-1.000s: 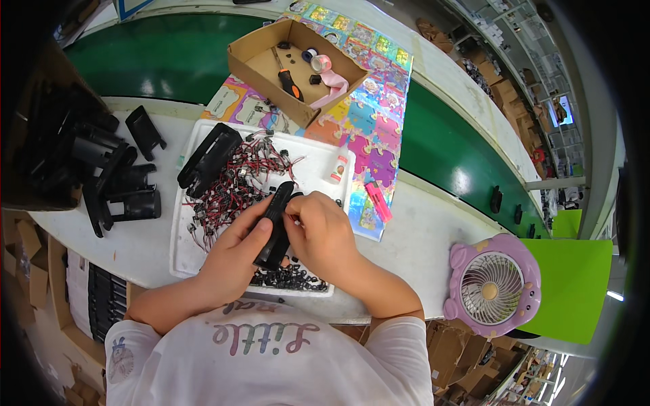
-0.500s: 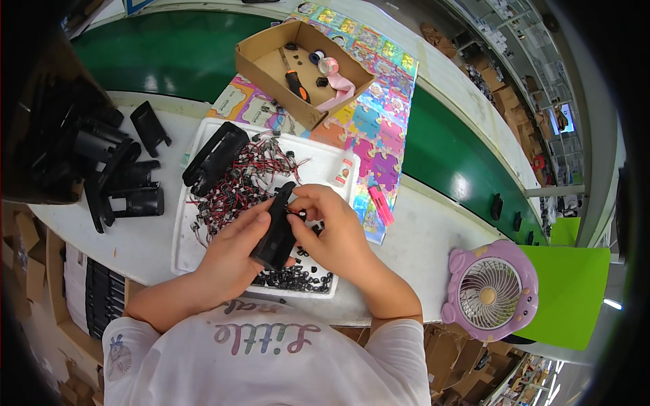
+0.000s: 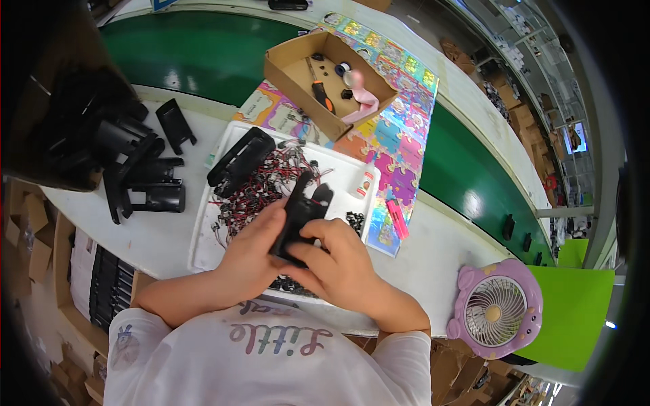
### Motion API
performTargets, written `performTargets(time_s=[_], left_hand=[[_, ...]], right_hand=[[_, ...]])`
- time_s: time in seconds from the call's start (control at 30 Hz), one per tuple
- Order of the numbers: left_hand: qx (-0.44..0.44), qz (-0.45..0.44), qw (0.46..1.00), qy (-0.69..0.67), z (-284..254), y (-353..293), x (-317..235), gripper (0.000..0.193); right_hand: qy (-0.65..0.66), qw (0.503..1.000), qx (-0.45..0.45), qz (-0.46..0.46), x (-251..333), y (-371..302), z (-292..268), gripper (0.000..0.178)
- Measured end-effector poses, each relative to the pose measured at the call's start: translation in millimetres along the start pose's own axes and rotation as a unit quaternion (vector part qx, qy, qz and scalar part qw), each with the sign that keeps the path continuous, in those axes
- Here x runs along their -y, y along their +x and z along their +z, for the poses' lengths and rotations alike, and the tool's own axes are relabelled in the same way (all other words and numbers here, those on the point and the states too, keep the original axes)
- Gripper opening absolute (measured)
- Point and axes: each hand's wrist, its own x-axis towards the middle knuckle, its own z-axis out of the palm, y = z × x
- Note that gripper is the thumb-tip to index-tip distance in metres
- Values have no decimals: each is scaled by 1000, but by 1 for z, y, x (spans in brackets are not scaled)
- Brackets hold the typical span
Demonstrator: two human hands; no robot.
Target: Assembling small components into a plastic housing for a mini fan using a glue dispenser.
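A black plastic housing is held between my two hands above a white foam tray. My left hand wraps round its left side. The fingers of my right hand are bent against its right side and lower end; whether they pinch a small part there is hidden. Under and beyond the hands, the tray carries a heap of red and black wired connectors. Another black housing lies on the tray's far left. Small black parts lie to the right of my right hand.
A cardboard box with an orange-black screwdriver stands on a colourful puzzle-patterned sheet. More black housings are piled at left. A glue bottle and pink tool lie right of centre; a purple fan stands at far right.
The view has shifted, so the bench appears further right and lower. My right hand has moved from the housing's upper part to its lower part, and the housing has turned in my hands.
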Motion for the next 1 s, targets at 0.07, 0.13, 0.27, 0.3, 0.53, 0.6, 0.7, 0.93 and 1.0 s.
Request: performTargets(time_s=[0.07,0.13,0.27,0.3,0.53,0.6,0.7,0.93,1.0], left_hand=[[-9,6,997,74,13,-3,-12,40],[75,144,922,352,-7,2,-33,36],[-137,379,340,850,-19,16,-111,44],[-169,302,321,882,-27,19,-132,51],[-156,165,205,952,-88,26,-190,62],[-154,160,214,951,-88,31,-191,59],[-164,169,194,952,-85,33,-194,55],[-170,439,579,666,-58,22,-181,45],[-123,455,599,647,-50,19,-165,46]], right_hand=[[-19,1000,-18,-4,-7,-2,1,26],[-48,996,-63,31,-13,0,-20,21],[-159,948,-223,164,-62,-10,-71,19],[-201,932,-228,196,-86,-20,-86,17],[-319,827,-249,390,-217,-119,-112,17],[-343,830,-234,373,-224,-132,-114,20],[-350,816,-275,369,-193,-95,-106,22],[-100,980,-86,151,-85,-7,-31,13],[-128,990,-31,56,-79,3,-5,15]])
